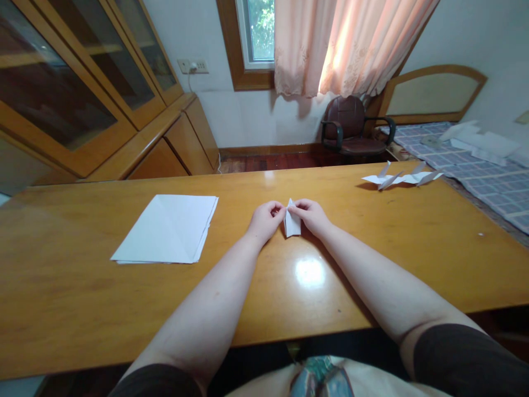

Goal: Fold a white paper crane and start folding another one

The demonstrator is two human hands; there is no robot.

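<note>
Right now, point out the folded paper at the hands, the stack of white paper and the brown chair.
Folded paper (293,224): head view, on its front panel.
Stack of white paper (167,229): head view, on the middle of its top sheet.
Brown chair (346,122): head view, on its backrest.

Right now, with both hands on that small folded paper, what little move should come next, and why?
Perhaps pinch a crease of the folded paper a little firmer: the left hand and right hand both grip it near its pointed top, while its lower edge looks bent rather than flat.
</note>
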